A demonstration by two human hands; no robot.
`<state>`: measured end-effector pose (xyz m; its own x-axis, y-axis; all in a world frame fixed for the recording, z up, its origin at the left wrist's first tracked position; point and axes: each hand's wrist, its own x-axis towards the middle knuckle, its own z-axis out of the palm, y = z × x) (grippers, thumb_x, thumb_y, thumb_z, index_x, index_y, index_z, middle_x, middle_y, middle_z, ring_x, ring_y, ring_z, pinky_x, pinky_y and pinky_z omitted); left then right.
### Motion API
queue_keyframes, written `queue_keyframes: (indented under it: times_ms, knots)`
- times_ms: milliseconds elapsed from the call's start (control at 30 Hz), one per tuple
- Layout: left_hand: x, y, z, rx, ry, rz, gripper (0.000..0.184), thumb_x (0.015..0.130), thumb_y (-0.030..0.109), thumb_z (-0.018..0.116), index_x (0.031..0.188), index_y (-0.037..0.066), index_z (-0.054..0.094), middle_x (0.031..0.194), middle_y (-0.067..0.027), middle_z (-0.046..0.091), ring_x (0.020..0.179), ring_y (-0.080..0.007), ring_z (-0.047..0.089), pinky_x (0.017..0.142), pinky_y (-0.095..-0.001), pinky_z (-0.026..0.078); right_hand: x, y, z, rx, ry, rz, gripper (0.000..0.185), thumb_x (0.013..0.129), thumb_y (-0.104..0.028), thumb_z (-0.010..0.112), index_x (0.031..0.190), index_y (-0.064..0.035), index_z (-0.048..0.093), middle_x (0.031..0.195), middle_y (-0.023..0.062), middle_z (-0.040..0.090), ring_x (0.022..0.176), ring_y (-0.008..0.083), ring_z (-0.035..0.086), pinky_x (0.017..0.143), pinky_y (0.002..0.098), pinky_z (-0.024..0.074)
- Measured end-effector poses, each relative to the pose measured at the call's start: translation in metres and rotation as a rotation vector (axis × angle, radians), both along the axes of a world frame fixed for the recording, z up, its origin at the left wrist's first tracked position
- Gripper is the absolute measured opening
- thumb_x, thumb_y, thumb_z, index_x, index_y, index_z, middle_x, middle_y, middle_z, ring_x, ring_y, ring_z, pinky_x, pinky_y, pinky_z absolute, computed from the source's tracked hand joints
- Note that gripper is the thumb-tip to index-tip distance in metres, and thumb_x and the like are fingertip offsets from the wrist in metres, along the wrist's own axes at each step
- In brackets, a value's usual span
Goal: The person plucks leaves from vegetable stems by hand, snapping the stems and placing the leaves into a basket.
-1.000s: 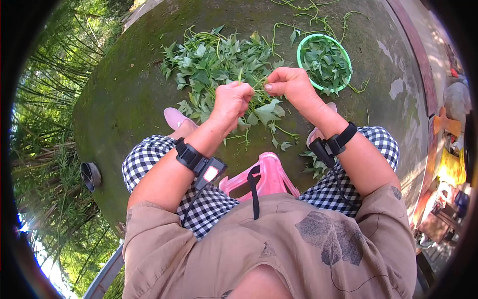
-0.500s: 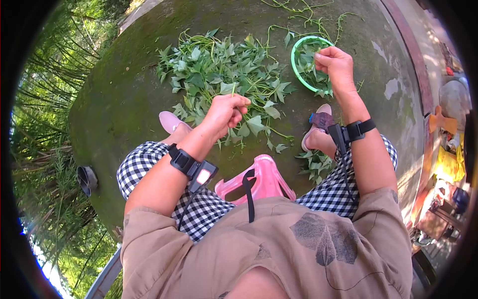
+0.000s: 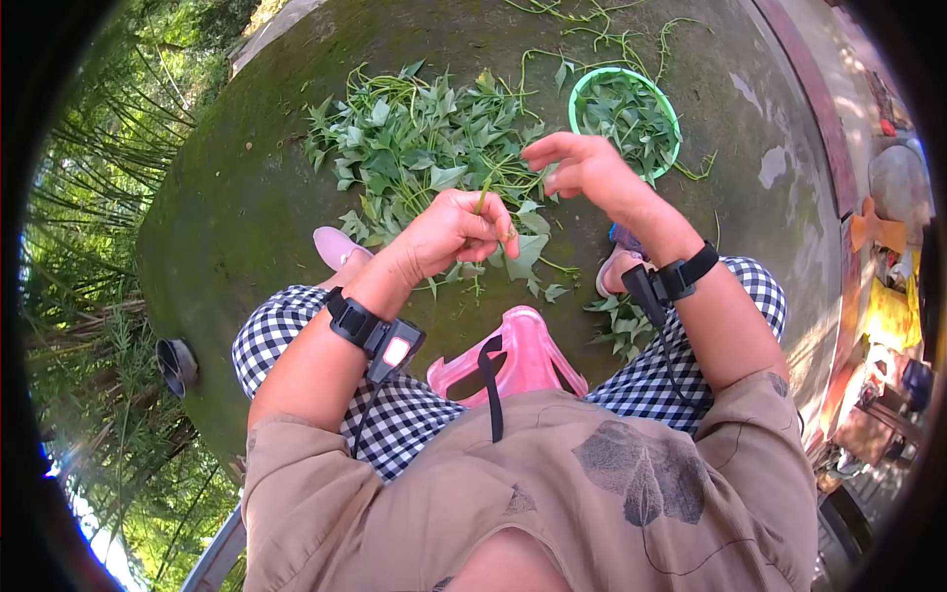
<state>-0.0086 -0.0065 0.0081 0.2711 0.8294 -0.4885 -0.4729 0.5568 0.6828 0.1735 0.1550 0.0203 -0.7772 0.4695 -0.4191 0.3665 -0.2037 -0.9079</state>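
My left hand (image 3: 462, 229) is closed on a thin green stem (image 3: 483, 195), which pokes up past the fingers. To its upper right, my right hand (image 3: 584, 173) has its fingers apart with nothing visible in them. Under and beyond both hands a large pile of leafy green vines (image 3: 414, 138) lies on the ground. A round basket with a light green rim (image 3: 675, 118) holds picked leaves and stands just beyond my right hand.
A pink plastic stool (image 3: 523, 340) is between my legs. Loose bare stems (image 3: 617, 35) lie at the far side of the mossy concrete (image 3: 237, 187). A few leaves (image 3: 626, 326) rest by my right foot. Bamboo-like greenery (image 3: 99, 197) borders the left; assorted household items crowd the far right.
My right hand has moved left and down from the basket toward my left hand, and its fingers have spread. My left hand has shifted slightly right, still gripping the stem.
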Motion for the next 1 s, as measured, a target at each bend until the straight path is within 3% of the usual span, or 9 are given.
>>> queue_keyframes:
  times_ms: [33,100,300,400,600,733,1000]
  knots:
    - [0.000,0.000,0.002,0.013,-0.006,-0.023,0.008,0.079,-0.003,0.056,0.077,0.003,0.061,0.082,-0.0209,0.067,0.050,-0.0105,0.046,0.046,-0.0221,0.034,-0.004,-0.008,0.003,-0.023,0.015,0.094,0.045,0.077,-0.002,0.060,0.122,-0.0054,0.062,0.112,0.0053,0.064,0.082,0.0099,0.057,0.073,0.0267,0.0468]
    - [0.001,0.000,0.003,0.034,-0.022,-0.057,0.007,0.078,-0.002,0.057,0.076,0.003,0.060,0.082,-0.0221,0.066,0.050,-0.0110,0.045,0.046,-0.0228,0.035,-0.011,-0.015,0.008,-0.113,0.090,0.151,0.045,0.080,-0.003,0.059,0.125,-0.0053,0.061,0.108,0.0048,0.065,0.083,0.0098,0.058,0.073,0.0264,0.0470]
    - [-0.004,0.001,0.002,0.051,-0.104,-0.060,0.006,0.077,-0.001,0.058,0.075,0.004,0.060,0.085,-0.0255,0.066,0.050,-0.0120,0.045,0.047,-0.0234,0.035,-0.024,-0.019,-0.003,-0.183,0.029,0.237,0.018,0.086,-0.010,0.062,0.102,-0.0019,0.067,0.085,0.0016,0.066,0.076,0.0088,0.060,0.067,0.0256,0.0471]
    - [-0.006,-0.002,0.001,0.032,-0.155,0.061,0.006,0.080,0.000,0.058,0.082,0.006,0.059,0.090,-0.0283,0.066,0.050,-0.0116,0.045,0.044,-0.0222,0.035,-0.029,-0.021,0.004,-0.140,0.047,0.128,0.012,0.085,-0.012,0.064,0.091,-0.0021,0.067,0.078,0.0012,0.066,0.071,0.0096,0.061,0.065,0.0252,0.0467]
    - [-0.008,-0.004,0.001,-0.074,-0.055,0.316,0.017,0.088,0.006,0.062,0.104,0.007,0.053,0.092,-0.0264,0.068,0.048,-0.0076,0.049,0.038,-0.0173,0.033,-0.034,-0.013,0.002,-0.123,0.054,0.041,0.008,0.084,-0.009,0.066,0.089,-0.0020,0.067,0.076,0.0028,0.064,0.065,0.0111,0.061,0.061,0.0242,0.0479]
    - [-0.005,-0.002,0.003,-0.076,-0.008,0.283,0.012,0.092,0.011,0.061,0.101,0.005,0.055,0.085,-0.0227,0.069,0.046,-0.0072,0.048,0.038,-0.0177,0.034,-0.037,-0.020,0.004,-0.123,0.033,0.037,0.009,0.085,-0.008,0.065,0.089,-0.0006,0.067,0.076,0.0031,0.064,0.066,0.0110,0.061,0.060,0.0253,0.0497]
    - [-0.004,-0.001,-0.006,-0.088,0.006,0.337,0.010,0.094,0.010,0.059,0.102,0.004,0.057,0.079,-0.0187,0.068,0.045,-0.0066,0.048,0.038,-0.0184,0.033,-0.037,-0.024,0.003,0.157,0.015,0.090,0.020,0.081,-0.009,0.067,0.098,0.0012,0.067,0.079,0.0047,0.065,0.069,0.0113,0.060,0.064,0.0276,0.0500]
